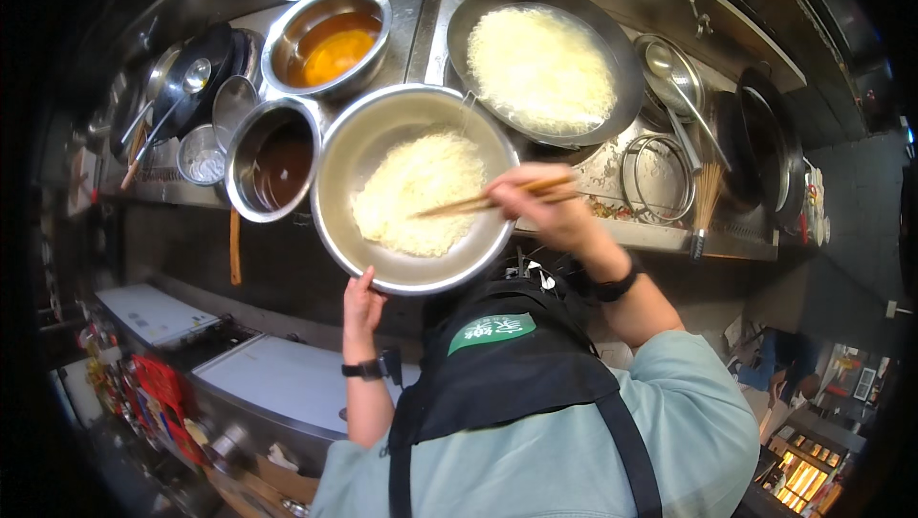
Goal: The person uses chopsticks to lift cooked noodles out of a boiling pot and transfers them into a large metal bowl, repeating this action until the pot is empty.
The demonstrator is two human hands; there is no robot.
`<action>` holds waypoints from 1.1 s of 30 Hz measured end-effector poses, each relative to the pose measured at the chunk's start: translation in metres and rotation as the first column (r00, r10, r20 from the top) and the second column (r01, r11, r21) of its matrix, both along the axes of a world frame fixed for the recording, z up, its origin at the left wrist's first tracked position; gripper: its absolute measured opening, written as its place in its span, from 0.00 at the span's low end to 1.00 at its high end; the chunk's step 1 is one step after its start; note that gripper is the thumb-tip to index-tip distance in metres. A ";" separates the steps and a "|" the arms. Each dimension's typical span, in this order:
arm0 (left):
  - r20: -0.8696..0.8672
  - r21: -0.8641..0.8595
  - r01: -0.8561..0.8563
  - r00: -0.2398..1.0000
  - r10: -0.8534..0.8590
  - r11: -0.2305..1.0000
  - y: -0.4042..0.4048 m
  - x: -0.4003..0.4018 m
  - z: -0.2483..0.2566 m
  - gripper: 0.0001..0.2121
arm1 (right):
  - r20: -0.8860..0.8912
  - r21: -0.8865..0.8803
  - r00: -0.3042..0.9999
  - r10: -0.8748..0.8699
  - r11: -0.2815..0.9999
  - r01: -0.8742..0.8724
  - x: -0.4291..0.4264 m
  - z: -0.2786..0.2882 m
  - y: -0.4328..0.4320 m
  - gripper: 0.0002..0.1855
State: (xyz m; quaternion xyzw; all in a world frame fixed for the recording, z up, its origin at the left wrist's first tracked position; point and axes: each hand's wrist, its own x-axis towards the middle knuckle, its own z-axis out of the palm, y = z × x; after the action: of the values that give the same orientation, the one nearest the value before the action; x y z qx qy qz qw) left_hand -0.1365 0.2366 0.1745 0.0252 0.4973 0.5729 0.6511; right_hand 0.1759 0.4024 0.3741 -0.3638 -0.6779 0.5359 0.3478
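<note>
My left hand (pixel 364 300) grips the near rim of a large metal bowl (pixel 326 231), which stands tilted a little towards me. Pale noodles (pixel 423 181) lie heaped in it. Blurred by motion, my right hand (pixel 538 202) holds a pair of long chopsticks (pixel 459 206) over the bowl's right side, their tips at the noodles. Behind and to the right, a big dark wok (pixel 624 80) holds more pale noodles (pixel 538 66) in liquid. A thin wire piece (pixel 467 105) shows at the bowl's far rim.
Left of the bowl are a pot of dark liquid (pixel 308 166) and a basin of orange-brown liquid (pixel 272 59). Wire rings (pixel 658 179), a bamboo whisk (pixel 708 195) and a ladle (pixel 660 59) lie right. A wooden handle (pixel 235 245) hangs past the counter edge. A person (pixel 782 367) is far right.
</note>
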 end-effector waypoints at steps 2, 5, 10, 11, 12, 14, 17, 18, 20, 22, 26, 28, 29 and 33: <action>0.004 0.004 -0.004 1.000 0.004 1.000 0.001 0.001 0.003 0.14 | -0.062 0.015 0.979 -0.196 0.980 0.198 0.036 0.009 0.016 0.10; 0.010 -0.011 -0.018 1.000 0.018 1.000 0.000 0.001 0.003 0.13 | -0.101 0.081 0.904 -0.415 0.902 0.424 0.074 0.016 0.038 0.11; -0.014 -0.001 -0.006 1.000 0.006 1.000 0.003 0.002 0.002 0.14 | 0.008 0.096 0.904 -0.427 0.901 0.424 0.074 -0.041 0.080 0.10; -0.017 0.001 -0.006 1.000 0.006 1.000 0.003 0.002 0.003 0.14 | -0.039 0.095 0.913 -0.405 0.908 0.407 0.065 -0.054 0.087 0.09; -0.017 -0.007 -0.011 1.000 0.011 1.000 0.003 0.002 0.004 0.14 | -0.049 0.121 0.915 -0.400 0.907 0.403 0.055 -0.064 0.095 0.08; -0.019 -0.017 -0.006 1.000 0.006 1.000 0.004 0.003 0.006 0.14 | -0.059 0.143 0.913 -0.404 0.902 0.408 0.040 -0.075 0.106 0.08; -0.035 -0.005 0.004 0.999 -0.004 1.000 0.002 0.002 0.006 0.15 | -0.140 0.189 0.899 -0.414 0.880 0.435 0.029 -0.090 0.124 0.06; -0.036 0.004 0.008 0.999 -0.008 1.000 0.002 0.002 0.005 0.15 | -0.076 0.312 0.899 -0.431 0.846 0.432 0.027 -0.094 0.131 0.05; -0.039 0.014 0.016 0.999 -0.015 1.000 0.002 0.002 0.004 0.15 | 0.052 0.457 0.875 -0.481 0.791 0.407 0.034 -0.098 0.144 0.04; -0.038 -0.011 -0.005 0.999 0.005 1.000 0.002 0.002 0.004 0.15 | 0.112 0.500 0.852 -0.511 0.770 0.396 0.046 -0.098 0.158 0.05; -0.027 0.016 -0.015 1.000 0.016 1.000 0.003 0.005 0.009 0.15 | 0.168 0.611 0.776 -0.608 0.682 0.402 0.077 -0.089 0.174 0.05; -0.024 0.018 -0.016 1.000 0.017 1.000 0.002 0.005 0.008 0.14 | 0.200 0.647 0.718 -0.667 0.640 0.415 0.090 -0.078 0.175 0.05; -0.022 0.018 -0.022 1.000 0.022 1.000 0.001 0.004 0.008 0.14 | 0.223 0.672 0.676 -0.703 0.613 0.415 0.097 -0.075 0.177 0.05; -0.041 0.012 -0.011 0.999 0.012 1.000 0.002 0.003 0.007 0.15 | 0.213 0.710 0.554 -0.805 0.517 0.478 0.129 -0.075 0.182 0.07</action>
State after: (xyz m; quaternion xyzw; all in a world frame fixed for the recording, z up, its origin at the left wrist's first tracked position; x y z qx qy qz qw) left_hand -0.1333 0.2382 0.1811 0.0380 0.5072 0.5790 0.6372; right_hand 0.3050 0.5847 0.2996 -0.6034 -0.6763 0.0056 0.4225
